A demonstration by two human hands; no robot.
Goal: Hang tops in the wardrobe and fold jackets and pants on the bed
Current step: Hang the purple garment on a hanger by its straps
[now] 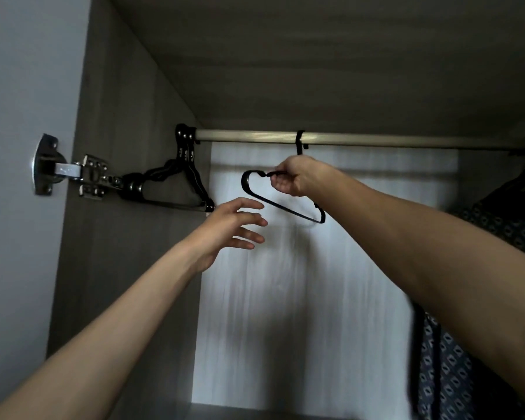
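Overhead, the black hanger (282,197) hung hooked on the wardrobe rail (376,140), its long bar slanting down to the right. The right hand (291,177) gripped its neck; the left hand (228,228) hovered just beside, fingers spread, holding nothing.

The rail (376,140) crosses the upper middle of the frame, from the wardrobe's left wall (128,237) to the right edge. A bunch of hangers (176,183) hangs at its left end, against that wall, and the hinge (85,177) sits further left. Near the rail's middle a single hanger (281,204) hooks over it, the right hand (291,177) gripping its neck just below. The left hand (228,228) is lower left of it, apart. A garment (509,231) hangs at the far right.
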